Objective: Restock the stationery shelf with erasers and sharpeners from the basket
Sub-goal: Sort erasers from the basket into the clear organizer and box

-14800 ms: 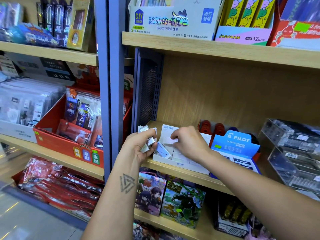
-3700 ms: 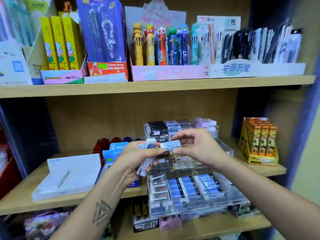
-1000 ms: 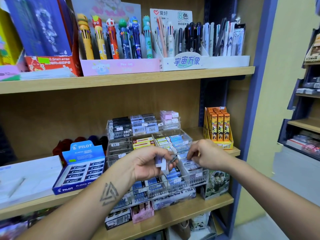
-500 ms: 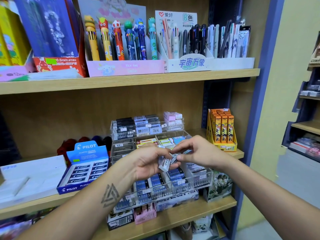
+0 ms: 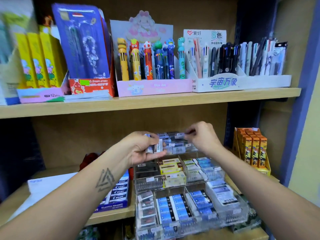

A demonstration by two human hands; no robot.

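Note:
My left hand [image 5: 144, 148] grips a small bunch of MONO erasers [image 5: 158, 146] in front of the clear tiered eraser display [image 5: 188, 186] on the middle wooden shelf [image 5: 110, 217]. To the right, my right hand [image 5: 201, 135] pinches one small eraser [image 5: 180, 134] over the display's top back tier. The lower tiers hold rows of blue, black and yellow-sleeved erasers. No basket shows in the head view.
A blue PILOT eraser box [image 5: 117, 193] and a white box [image 5: 45, 184] sit left of the display. An orange pencil-lead box [image 5: 252, 149] stands at the right. Pen display boxes [image 5: 154, 87] line the upper shelf. A blue upright [image 5: 301, 87] bounds the right side.
Both hands rose from the display's front tiers to its top back tier. My right hand took one eraser from the bunch in my left hand and carried it right.

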